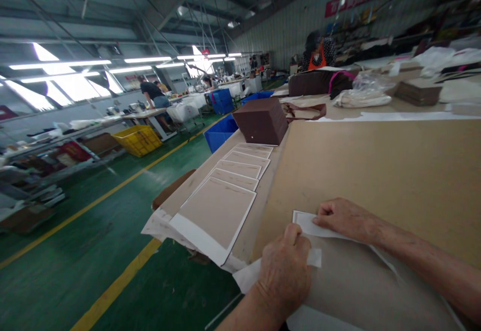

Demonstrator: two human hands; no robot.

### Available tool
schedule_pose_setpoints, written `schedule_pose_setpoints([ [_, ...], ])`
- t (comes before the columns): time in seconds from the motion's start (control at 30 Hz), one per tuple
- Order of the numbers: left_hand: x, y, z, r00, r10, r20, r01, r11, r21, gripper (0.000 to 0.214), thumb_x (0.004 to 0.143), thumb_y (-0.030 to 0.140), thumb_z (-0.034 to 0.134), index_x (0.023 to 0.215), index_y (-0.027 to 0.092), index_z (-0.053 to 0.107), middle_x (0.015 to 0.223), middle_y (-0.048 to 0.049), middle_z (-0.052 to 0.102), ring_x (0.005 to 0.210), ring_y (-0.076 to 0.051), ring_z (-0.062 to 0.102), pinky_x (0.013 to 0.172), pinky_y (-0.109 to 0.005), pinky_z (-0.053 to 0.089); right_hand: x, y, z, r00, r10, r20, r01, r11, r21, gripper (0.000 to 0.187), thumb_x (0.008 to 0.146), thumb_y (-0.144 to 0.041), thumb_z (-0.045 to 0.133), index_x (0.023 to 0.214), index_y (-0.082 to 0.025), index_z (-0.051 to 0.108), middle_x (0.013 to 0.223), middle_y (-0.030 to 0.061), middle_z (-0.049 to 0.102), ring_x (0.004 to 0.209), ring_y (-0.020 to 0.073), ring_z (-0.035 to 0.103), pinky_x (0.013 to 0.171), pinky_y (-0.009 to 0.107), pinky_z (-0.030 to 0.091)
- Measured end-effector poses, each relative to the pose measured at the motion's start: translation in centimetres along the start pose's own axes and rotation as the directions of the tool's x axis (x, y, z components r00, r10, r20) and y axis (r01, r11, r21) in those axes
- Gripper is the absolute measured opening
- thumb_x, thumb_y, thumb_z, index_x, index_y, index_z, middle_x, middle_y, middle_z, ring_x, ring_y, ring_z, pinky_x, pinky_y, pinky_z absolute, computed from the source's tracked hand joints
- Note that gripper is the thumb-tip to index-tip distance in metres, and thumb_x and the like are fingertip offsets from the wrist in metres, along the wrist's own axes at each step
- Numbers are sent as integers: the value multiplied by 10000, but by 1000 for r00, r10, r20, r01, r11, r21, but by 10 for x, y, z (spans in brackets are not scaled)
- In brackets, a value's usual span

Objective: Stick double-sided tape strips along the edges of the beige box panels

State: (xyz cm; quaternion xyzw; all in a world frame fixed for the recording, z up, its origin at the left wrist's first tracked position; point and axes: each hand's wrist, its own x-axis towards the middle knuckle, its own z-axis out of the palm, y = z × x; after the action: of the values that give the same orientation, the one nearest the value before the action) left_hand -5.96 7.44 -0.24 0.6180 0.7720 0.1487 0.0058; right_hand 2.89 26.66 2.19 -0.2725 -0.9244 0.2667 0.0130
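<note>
The white-edged panel (361, 276) lies at the near edge of the table, towards five o'clock in the view. It looks thin, light and flexible, with a curving border that suggests it would bend or crease if held by one corner. The flat margins seem the best hold, with a second hand supporting the sheet; its smooth face may slide.

The right hand (343, 218) has its fingers curled, thumb and forefinger apparently pinching the white border near the far corner. The left hand (287, 266), at the panel's nine o'clock, has its fingers folded in beside a small white tab (314, 258); its fingertips are hidden, so I cannot tell what they grip.

From the panel, a row of overlapping panels (218, 211) lies at ten o'clock, a dark brown stack (261, 120) at eleven, and a broad tan board (376, 171) at twelve.

The panel's near end is cut off by the frame, and the right forearm covers part of it. The distant workers are too blurred to make out.
</note>
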Motion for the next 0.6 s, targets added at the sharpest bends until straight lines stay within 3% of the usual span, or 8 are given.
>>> schedule_pose_setpoints([
  [0.3,1,1,-1,1000,6,12,-6,1000,6,218,821,252,525,1030,197,557,1315,-64,509,1016,-245,623,896,-405,549,4,2,5,1000,10,0,-10,1000,10,229,771,-362,541,678,-177,637,651,21,633,605,148,529,545,270,342],
  [0.47,2,-1,-2,999,34,26,-35,999,36,247,832,272,526,1068,198,538,1503,-91,366,1123,-280,596,921,-437,538,5,5,6,1000,4,-12,-4,1000,-3,234,765,-366,549,671,-173,643,660,31,644,614,154,535,554,276,343],
  [0.6,4,-2,-3,997,51,61,-55,996,68,253,819,241,522,1069,199,522,1556,-95,285,1096,-281,617,863,-442,562,7,6,6,1000,-12,-11,12,1000,-1,229,758,-361,555,678,-169,650,666,35,653,610,152,537,554,276,338],
])
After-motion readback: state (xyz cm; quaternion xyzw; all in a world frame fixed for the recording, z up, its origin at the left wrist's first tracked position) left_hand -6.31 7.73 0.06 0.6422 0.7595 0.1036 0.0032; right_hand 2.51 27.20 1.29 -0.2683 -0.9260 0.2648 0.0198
